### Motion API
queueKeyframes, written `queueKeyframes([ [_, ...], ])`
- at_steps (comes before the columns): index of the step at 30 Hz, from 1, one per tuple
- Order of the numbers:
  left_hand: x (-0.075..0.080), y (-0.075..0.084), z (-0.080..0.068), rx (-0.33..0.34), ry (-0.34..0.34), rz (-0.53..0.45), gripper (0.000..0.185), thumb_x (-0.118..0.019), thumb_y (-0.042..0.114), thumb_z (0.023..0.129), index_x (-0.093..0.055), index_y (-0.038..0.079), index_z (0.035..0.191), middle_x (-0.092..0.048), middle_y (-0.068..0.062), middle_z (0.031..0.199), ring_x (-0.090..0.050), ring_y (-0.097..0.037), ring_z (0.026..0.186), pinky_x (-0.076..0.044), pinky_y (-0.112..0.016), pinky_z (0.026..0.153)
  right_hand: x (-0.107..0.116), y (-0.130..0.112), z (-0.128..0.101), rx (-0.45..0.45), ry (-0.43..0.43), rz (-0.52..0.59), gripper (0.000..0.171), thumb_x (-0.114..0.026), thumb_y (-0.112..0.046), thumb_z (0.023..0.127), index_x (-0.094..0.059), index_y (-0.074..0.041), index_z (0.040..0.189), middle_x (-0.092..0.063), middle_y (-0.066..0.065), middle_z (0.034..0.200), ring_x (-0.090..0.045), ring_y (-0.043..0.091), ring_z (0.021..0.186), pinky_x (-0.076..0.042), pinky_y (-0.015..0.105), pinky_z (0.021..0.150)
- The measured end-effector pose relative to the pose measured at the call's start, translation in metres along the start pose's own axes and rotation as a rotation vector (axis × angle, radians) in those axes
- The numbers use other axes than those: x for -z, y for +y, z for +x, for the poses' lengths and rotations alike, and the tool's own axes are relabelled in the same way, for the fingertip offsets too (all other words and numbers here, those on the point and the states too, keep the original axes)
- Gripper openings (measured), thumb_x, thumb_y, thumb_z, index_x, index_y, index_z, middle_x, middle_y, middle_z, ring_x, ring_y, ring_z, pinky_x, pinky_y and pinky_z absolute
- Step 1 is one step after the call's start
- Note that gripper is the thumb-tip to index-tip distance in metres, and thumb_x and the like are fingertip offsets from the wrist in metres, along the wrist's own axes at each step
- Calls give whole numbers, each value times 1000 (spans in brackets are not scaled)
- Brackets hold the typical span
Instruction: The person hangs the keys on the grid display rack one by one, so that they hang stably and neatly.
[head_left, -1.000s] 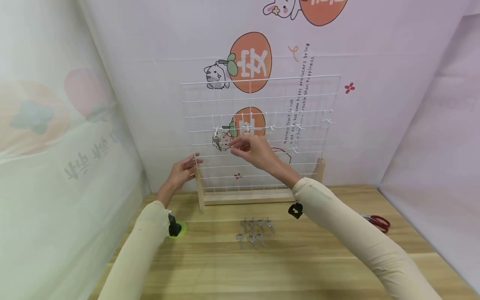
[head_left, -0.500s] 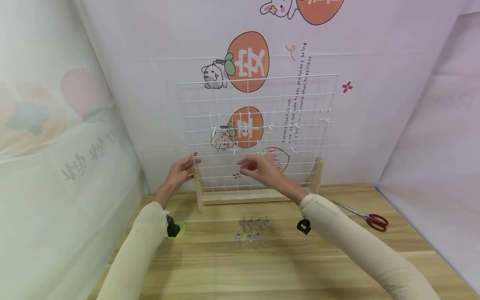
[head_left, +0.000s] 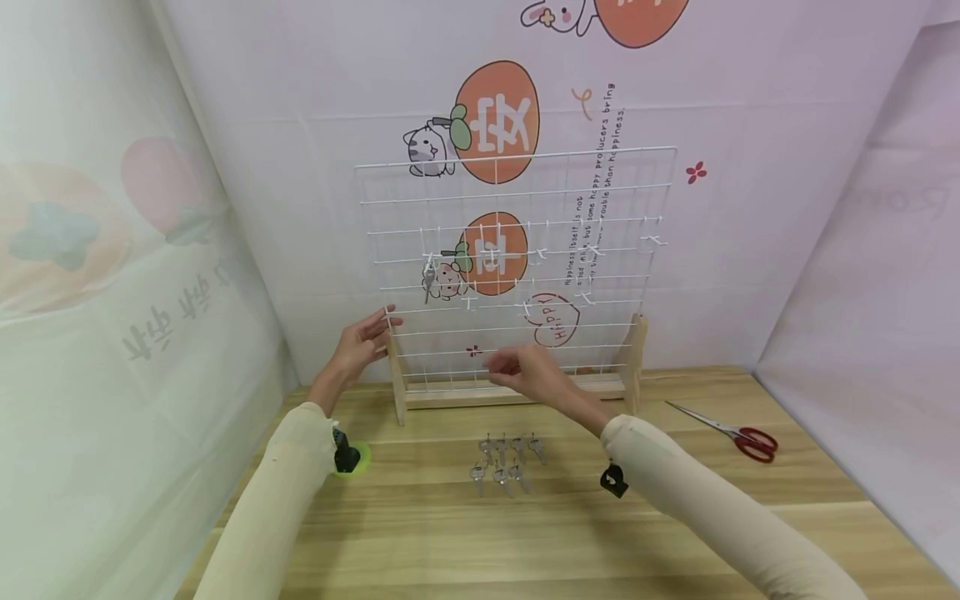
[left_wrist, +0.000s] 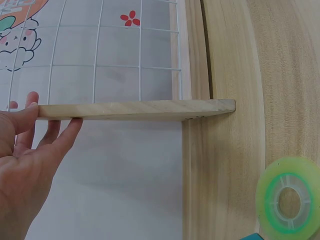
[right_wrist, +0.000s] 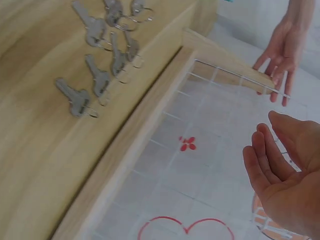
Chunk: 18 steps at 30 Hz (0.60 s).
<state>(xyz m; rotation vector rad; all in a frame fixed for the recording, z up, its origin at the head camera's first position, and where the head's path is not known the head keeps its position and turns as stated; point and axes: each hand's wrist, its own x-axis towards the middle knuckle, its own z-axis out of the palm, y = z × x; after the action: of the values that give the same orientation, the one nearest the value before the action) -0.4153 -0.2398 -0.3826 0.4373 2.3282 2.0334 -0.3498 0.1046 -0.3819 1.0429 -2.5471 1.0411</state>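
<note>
Fingers (head_left: 378,321) steady wire rack (head_left: 517,200) on wooden table (head_left: 525,533), cartoon backdrop (head_left: 495,117) behind.

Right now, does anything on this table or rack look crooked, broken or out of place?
Nothing stands out. The wire rack stands upright in its wooden base, the left hand steadying its left post. One key hangs on a hook; the other keys lie grouped on the table. The scissors lie flat at right.
</note>
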Motion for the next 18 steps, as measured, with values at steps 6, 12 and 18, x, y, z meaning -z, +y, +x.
queueKeyframes([
  [6, -1, 1, 0, 1, 3, -1, 59, -43, -7, 108, -35, 13, 163, -47, -22, 157, -36, -39, 150, -37, -59, 117, -13, 12, -10, -32, -24, 27, 15, -77, -1, 92, -77, 0, 108, -77, 10, 97, -71, 17, 81, -60, 22, 71],
  [12, -2, 3, -2, 0, 1, 14, 59, -43, -7, 108, -35, 12, 163, -48, -21, 157, -36, -38, 150, -37, -59, 117, -27, 27, -17, -11, -25, -3, 16, -79, 1, 90, -77, -1, 106, -77, 11, 96, -72, 18, 81, -60, 21, 70],
  [18, -2, 3, -2, 5, 5, 7, 59, -44, -7, 108, -35, 12, 163, -47, -21, 157, -36, -39, 150, -38, -57, 117, -44, 42, -27, -36, -56, -11, 15, -78, 2, 90, -77, -3, 104, -77, 10, 96, -72, 16, 83, -60, 21, 73],
])
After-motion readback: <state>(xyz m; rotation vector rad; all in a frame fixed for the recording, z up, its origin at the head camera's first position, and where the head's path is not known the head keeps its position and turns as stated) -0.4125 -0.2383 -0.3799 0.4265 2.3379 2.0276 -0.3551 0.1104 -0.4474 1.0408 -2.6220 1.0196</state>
